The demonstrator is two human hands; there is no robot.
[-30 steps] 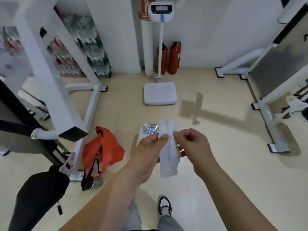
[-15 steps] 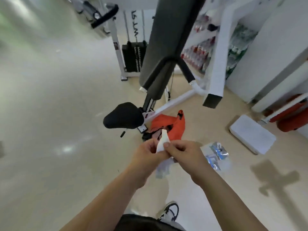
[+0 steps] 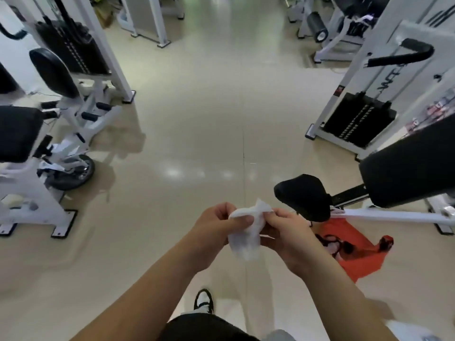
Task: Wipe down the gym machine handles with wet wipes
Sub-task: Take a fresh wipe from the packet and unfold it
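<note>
A white wet wipe (image 3: 246, 232) is bunched up between both hands in front of my chest. My left hand (image 3: 216, 230) pinches its upper left part, thumb on top. My right hand (image 3: 288, 235) grips its right edge. A black curved handle (image 3: 406, 54) juts from the white weight machine at the upper right, well beyond my reach. Another black handle (image 3: 12, 34) shows at the far left edge.
A black padded seat (image 3: 305, 196) and a big black pad (image 3: 411, 166) on a white frame stand close on my right. An orange bag (image 3: 354, 252) lies under them. A white machine with black pads (image 3: 51, 72) stands left. The beige floor (image 3: 209, 119) runs ahead.
My view has swung left, from the scale and wall to the gym aisle. The wipe, first hanging flat between my fingers, is now crumpled into a wad in both hands.
</note>
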